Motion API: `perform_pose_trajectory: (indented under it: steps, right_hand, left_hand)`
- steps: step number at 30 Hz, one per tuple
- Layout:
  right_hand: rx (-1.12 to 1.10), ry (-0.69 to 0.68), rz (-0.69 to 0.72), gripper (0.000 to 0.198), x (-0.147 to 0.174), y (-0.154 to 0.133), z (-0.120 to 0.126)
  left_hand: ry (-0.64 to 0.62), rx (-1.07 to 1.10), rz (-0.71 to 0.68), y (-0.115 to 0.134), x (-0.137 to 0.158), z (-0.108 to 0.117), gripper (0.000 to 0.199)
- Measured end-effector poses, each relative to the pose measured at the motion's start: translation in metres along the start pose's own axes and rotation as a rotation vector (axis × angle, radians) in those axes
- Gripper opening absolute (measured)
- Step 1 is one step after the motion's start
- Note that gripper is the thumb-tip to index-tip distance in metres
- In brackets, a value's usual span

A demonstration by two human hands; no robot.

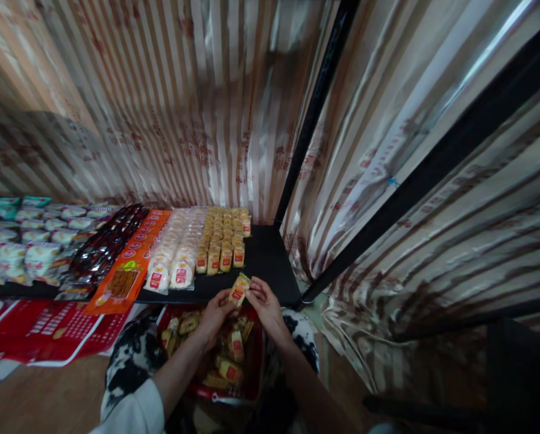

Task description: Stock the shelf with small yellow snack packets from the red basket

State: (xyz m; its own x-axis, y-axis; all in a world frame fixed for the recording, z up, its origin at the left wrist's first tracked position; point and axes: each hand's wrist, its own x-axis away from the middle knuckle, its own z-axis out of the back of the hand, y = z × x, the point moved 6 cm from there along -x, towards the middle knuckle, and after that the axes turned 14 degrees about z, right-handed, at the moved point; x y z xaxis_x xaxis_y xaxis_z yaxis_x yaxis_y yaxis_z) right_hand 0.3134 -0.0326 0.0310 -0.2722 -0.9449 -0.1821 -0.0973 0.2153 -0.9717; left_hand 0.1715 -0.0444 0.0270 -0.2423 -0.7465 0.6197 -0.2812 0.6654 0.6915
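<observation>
Both hands pinch one yellow packet between them, the left hand at its lower end and the right hand at its side, each grip closed on it just above the front edge of the black shelf. It sits in line with the yellow rows already laid there. Below, a red basket holds more packets. White packets and an orange pack lie to the left.

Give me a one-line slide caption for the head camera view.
Both hands, left hand and right hand, hold a small yellow snack packet above a red basket of packets.
</observation>
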Motion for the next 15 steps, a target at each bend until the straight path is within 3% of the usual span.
perform_pose_trajectory:
  steps: [4,8,12,15]
  right_hand:
    - [-0.034,-0.046,0.003,0.04,-0.002,0.002,-0.003]
    - [0.008,0.029,0.017,0.043,-0.017,0.002,0.005]
    - [0.054,0.083,0.074,0.041,-0.044,0.001,0.018]
    - [0.118,0.127,0.129,0.036,-0.068,0.002,0.029]
  left_hand:
    - [-0.019,0.035,-0.004,0.01,-0.008,-0.022,0.036]
    - [0.047,-0.034,-0.031,0.024,-0.022,-0.035,0.031]
    - [0.25,-0.101,-0.188,0.043,-0.033,-0.037,0.029]
    - [0.268,-0.117,-0.3,0.051,-0.038,-0.051,0.025]
